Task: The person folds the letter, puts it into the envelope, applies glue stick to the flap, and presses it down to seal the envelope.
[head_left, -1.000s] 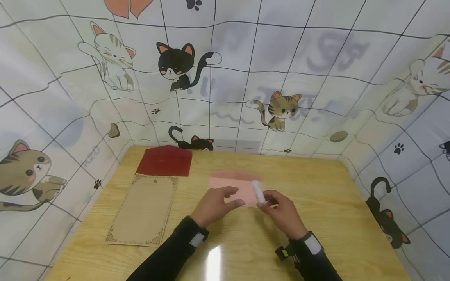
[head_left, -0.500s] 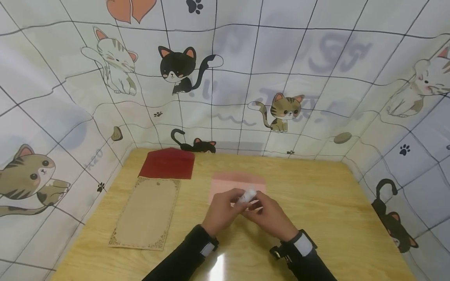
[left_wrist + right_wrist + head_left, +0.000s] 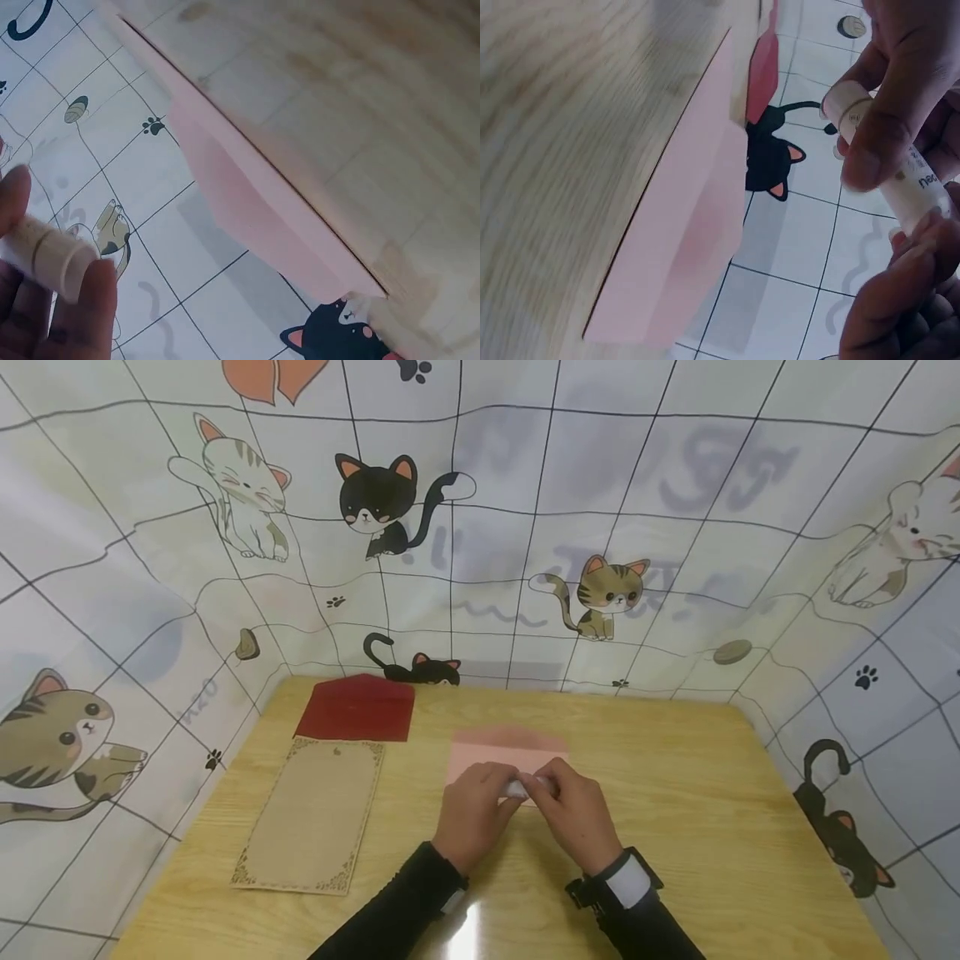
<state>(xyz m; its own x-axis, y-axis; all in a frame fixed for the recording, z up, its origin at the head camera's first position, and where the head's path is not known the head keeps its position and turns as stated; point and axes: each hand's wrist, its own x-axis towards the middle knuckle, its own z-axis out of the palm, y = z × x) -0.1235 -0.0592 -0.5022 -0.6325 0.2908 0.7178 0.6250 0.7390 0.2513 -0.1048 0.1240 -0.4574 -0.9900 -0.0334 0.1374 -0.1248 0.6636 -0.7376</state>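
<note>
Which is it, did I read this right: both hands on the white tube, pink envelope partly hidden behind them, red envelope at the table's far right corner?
Wrong corner: the head view shows the red envelope at the far left corner of the table. The rest stands: left hand and right hand both hold the white tube, with the pink envelope partly hidden behind them.

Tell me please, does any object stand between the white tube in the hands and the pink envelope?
Nothing visible does, apart from the left hand and right hand holding the white tube. The right wrist view shows a gap between it and the pink envelope. The red envelope and beige sheet lie aside, to the left.
</note>
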